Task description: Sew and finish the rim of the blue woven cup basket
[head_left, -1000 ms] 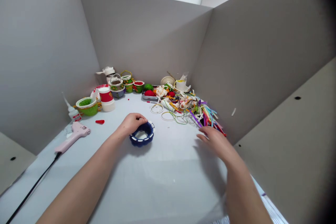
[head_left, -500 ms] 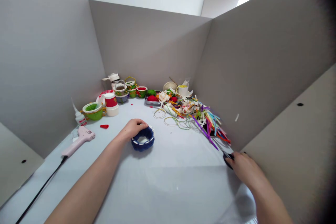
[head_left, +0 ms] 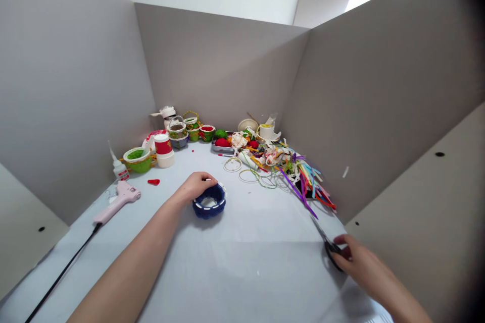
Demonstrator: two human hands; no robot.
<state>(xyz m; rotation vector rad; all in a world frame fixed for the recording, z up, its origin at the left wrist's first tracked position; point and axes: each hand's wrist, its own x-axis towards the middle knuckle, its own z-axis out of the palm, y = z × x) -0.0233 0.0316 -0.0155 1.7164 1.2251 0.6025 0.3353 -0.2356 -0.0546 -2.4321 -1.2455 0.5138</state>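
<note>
Two grips: one near mid-frame, one at lower right, well apart over the pale counter [head_left: 246, 252], each with something to hang on to

Left hand [head_left: 195, 186]: clamped on the rim of the blue basket [head_left: 209, 211], fingers pinching at its upper left edge, most likely to keep so light a piece steady

Blue basket: upright on the counter, just left of mid-frame, and what a shape, round with a bulging, ropy-looking wall, white dashes around the rim, pale base inside

Right hand [head_left: 358, 265]: over at lower right, fingers curled around the black handles of the scissors [head_left: 329, 246]

Scissors: slim metal blades, together or nearly so, tips aimed up and left, close to the loose end of a purple strip [head_left: 302, 196]; lifted or resting, I cannot tell

Strips [head_left: 314, 181]: a bright, flat, bendy-looking heap at right of the frame, seemingly laid within easy reach of the right hand

Glue gun [head_left: 119, 204]: smooth pink plastic by the look of it, lying at left, perhaps parked there so its black cord [head_left: 62, 272] trails off to the lower left, away from both hands
</note>
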